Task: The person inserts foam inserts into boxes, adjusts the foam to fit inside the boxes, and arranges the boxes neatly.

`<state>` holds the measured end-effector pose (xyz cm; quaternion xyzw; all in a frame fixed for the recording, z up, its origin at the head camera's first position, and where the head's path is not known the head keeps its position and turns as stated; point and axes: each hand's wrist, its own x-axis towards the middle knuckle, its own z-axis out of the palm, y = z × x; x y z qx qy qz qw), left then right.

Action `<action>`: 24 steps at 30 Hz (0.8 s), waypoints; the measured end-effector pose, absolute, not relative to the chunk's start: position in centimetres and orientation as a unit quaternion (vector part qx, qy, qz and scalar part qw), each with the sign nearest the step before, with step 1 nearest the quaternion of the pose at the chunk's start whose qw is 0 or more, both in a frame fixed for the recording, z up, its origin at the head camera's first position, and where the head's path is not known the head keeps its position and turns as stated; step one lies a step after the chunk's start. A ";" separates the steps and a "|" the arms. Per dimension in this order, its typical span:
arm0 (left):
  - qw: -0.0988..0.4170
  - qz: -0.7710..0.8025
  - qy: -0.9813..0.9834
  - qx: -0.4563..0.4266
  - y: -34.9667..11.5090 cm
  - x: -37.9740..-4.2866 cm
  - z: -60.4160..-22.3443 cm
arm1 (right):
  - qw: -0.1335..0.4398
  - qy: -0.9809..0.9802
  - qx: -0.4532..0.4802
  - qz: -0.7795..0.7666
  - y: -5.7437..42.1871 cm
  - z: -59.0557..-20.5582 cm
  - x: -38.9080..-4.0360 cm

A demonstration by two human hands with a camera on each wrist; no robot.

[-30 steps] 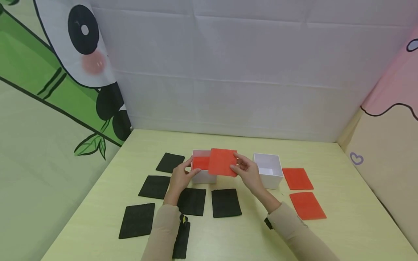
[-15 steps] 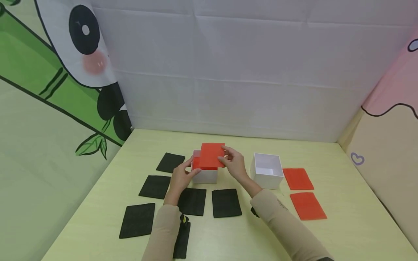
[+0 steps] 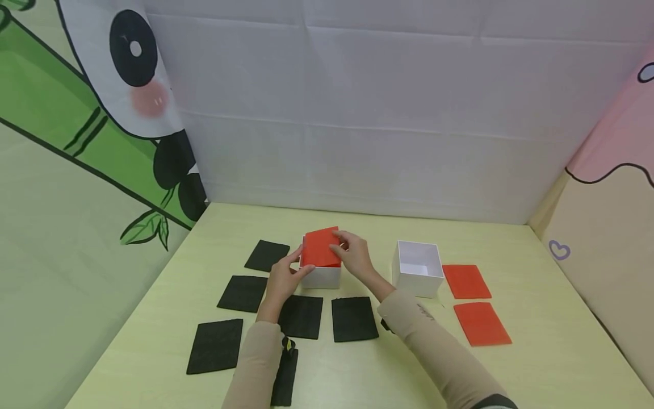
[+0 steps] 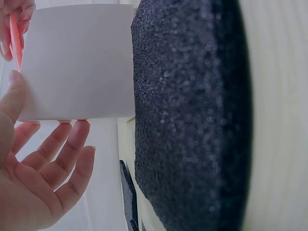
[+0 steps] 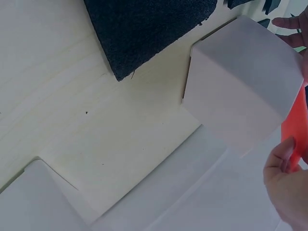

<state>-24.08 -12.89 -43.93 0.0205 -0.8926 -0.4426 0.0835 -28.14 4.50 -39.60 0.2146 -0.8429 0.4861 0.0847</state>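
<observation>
In the head view, my left hand steadies the left white box, thumb at its front rim and fingers along its left side. The left wrist view has the thumb at the box's edge and the fingertips against its side. My right hand pinches a square red foam sheet by its right edge, thumb in front. Tilted slightly, the sheet lies over the box's opening and hides most of its inside. In the right wrist view, the red sheet stands at the box's rim.
A second white box stands to the right, its bottom bare. Two red foam squares lie beside it. Several black foam squares are spread over the left and middle of the table. A white cloth hangs behind.
My right hand has carried the red sheet leftward from beside the left box to over its opening, then lower and slightly tilted. My left hand has kept its place on the box.
</observation>
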 end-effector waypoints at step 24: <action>0.093 -0.443 -0.891 0.028 -12.3 -24.5 -44.0 | 0.095 -0.919 0.255 0.286 4.6 -40.9 -29.9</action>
